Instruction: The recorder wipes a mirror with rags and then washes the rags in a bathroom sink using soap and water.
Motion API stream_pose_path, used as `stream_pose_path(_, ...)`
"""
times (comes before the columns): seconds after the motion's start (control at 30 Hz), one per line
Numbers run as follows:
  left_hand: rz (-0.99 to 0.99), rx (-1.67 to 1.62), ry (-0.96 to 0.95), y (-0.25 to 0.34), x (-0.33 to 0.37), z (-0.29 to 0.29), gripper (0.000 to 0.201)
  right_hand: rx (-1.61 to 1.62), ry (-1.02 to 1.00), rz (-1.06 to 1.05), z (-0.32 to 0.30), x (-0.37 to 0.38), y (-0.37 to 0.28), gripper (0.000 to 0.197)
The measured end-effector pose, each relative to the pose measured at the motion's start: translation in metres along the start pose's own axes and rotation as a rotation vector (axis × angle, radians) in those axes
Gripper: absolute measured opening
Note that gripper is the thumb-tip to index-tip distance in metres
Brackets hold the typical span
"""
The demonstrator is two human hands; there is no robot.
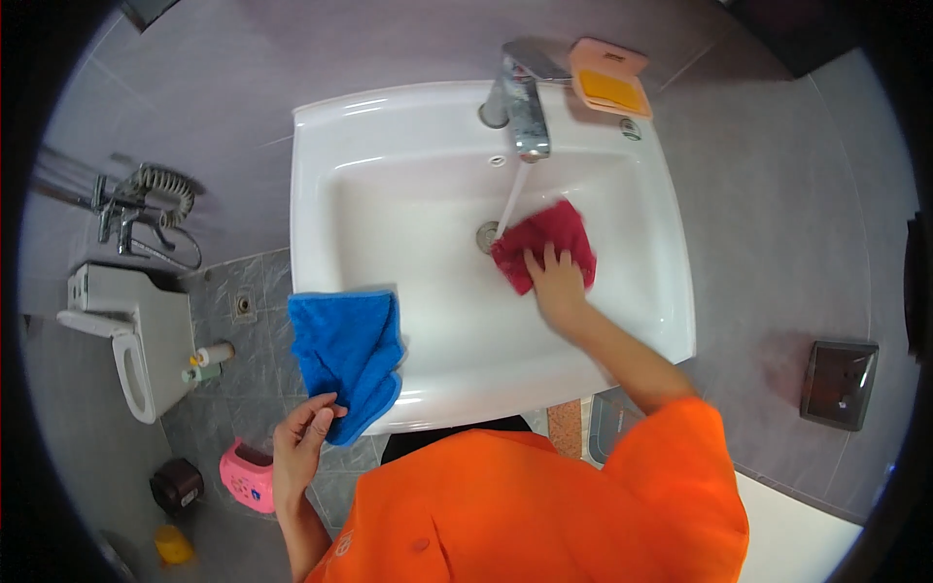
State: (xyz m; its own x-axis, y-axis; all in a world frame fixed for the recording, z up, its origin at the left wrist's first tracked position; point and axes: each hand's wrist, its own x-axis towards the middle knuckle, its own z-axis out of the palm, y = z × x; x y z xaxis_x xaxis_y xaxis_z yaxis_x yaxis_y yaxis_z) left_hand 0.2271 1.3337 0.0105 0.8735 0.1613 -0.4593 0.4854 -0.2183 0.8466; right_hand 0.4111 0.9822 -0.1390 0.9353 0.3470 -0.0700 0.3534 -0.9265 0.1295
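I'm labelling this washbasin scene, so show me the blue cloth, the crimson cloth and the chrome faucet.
Blue cloth (348,342), head view: middle of its fabric.
Crimson cloth (546,227), head view: upper middle of its fabric.
Chrome faucet (526,109), head view: middle of its spout.

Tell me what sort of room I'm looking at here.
Almost certainly a bathroom: there's a white washbasin with water running from its tap, a toilet off to the left, and what looks like a hand-shower fitting on the wall above it.
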Motion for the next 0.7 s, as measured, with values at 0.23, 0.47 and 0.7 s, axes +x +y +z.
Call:
stream_pose_path(0.23,0.006,-0.101,0.031,-0.007,0.008,0.004,0.026,0.764,-0.106,-0.109,-0.022,0.029,-0.116,0.041)
stream_pose_path(0.47,0.299,0.652,0.357,-0.008,0.006,0.019,0.053,1.593,0.291,0.419,-0.048,0.11,-0.176,0.041)
stream_pose_path(0.7,0.331,0.589,0.399,-0.022,0.012,0.042,0.053,0.394,0.389,-0.228,-0.1,0.15,-0.193,0.062)
